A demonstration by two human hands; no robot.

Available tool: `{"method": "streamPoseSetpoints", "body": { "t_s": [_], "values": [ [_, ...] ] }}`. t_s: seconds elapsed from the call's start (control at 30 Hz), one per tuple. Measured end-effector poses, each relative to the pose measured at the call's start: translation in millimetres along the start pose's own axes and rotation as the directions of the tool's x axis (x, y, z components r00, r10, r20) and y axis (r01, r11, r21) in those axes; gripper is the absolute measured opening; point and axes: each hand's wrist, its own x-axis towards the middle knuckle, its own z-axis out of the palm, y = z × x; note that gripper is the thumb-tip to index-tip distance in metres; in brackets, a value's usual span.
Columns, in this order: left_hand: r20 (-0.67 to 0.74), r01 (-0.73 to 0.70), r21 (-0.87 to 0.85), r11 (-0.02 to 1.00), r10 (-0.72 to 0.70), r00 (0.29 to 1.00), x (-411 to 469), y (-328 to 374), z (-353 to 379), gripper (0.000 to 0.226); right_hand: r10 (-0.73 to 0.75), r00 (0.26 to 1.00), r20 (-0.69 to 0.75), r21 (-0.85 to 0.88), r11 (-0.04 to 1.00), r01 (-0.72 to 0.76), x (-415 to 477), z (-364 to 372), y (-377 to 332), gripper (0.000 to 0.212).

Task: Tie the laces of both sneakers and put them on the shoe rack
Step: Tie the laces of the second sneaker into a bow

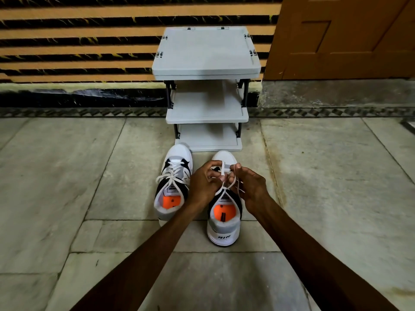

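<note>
Two bare forearms reach in from the bottom edge and meet over the right sneaker, which stands on the stone floor with its heel toward the camera. The left hand and the right hand are both closed on that shoe's white lace: the left pinches a folded loop of it between thumb and fingertips, and the right holds the other strand just beside it, with lace ends running down from the pinch to the shoe's tongue. The hands cover most of the lacing and the middle of the shoe, so how far the knot has formed cannot be told.

Below the grip, nearer the camera, the shoe's orange insole shows in the opening, and the white heel carries the word "AIR" in dark letters.

Just to the left of the grip stands the left sneaker, white with black panels, its laces loose and spread over the tongue. A label on that tongue bears writing too small to read. Its insole is orange as well.

Beyond the grip, close past both toes, stands the grey shoe rack with three shelves on dark posts, backed against a wall of orange and black stripes. Up and to the right of the rack is a brown wooden door.
</note>
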Motion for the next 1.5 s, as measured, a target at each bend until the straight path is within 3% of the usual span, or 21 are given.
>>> {"method": "streamPoseSetpoints", "body": {
  "t_s": [0.1,0.3,0.4,0.53,0.7,0.9,1.0,1.1,1.17,1.27,1.4,1.5],
  "values": [
    [0.006,-0.028,-0.039,0.999,0.028,1.000,-2.4,1.0,0.6,0.049,0.011,0.998,0.068,-0.034,0.999,-0.008,0.3,-1.9,-5.5,0.022],
    [-0.022,-0.050,-0.006,0.999,0.050,0.999,1.1,-2.5,0.8,0.049,-0.026,0.992,0.123,-0.171,0.984,0.047,4.8,-2.5,-6.7,0.025],
    [0.016,-0.094,0.150,0.984,0.093,0.996,5.3,-3.3,-3.8,0.049,-0.062,0.988,0.142,-0.236,0.967,0.095,8.1,-2.2,-6.5,0.025],
    [0.189,-0.263,0.451,0.853,0.197,0.962,9.2,2.7,-16.0,0.052,-0.090,0.981,0.171,-0.374,0.915,0.149,13.7,1.9,-9.9,0.023],
    [0.310,-0.396,0.581,0.711,0.257,0.915,6.8,5.2,-19.7,0.059,-0.039,0.993,0.114,-0.366,0.927,0.079,14.4,10.6,-11.2,0.015],
    [0.292,-0.295,0.483,0.824,0.165,0.942,16.7,1.6,-25.5,0.053,0.017,0.978,0.208,-0.205,0.978,0.026,12.3,4.8,-11.3,0.033],
    [0.305,-0.239,0.443,0.864,0.105,0.946,23.9,0.8,-29.0,0.046,0.011,0.968,0.251,-0.247,0.967,0.054,14.5,-1.4,-10.9,0.039],
    [0.359,-0.272,0.493,0.826,0.092,0.929,28.1,4.6,-30.3,0.044,-0.042,0.967,0.250,-0.370,0.919,0.135,18.9,-5.1,-10.4,0.052],
    [0.375,-0.300,0.534,0.791,0.097,0.922,29.2,7.7,-29.9,0.043,-0.121,0.960,0.254,-0.502,0.832,0.238,23.2,-7.8,-11.8,0.057],
    [0.400,-0.328,0.546,0.771,0.104,0.910,28.8,5.7,-30.0,0.039,-0.322,0.869,0.377,-0.699,0.516,0.495,24.7,-10.7,-16.6,0.058],
    [0.389,-0.363,0.590,0.722,0.140,0.910,28.8,1.9,-22.9,0.039,-0.433,0.674,0.598,-0.708,0.109,0.698,19.8,-9.6,-15.3,0.056],
    [0.346,-0.263,0.532,0.805,0.077,0.935,31.2,-1.4,-20.8,0.046,-0.466,0.548,0.695,-0.671,-0.148,0.726,14.0,-10.5,-7.8,0.056]
  ]
}}
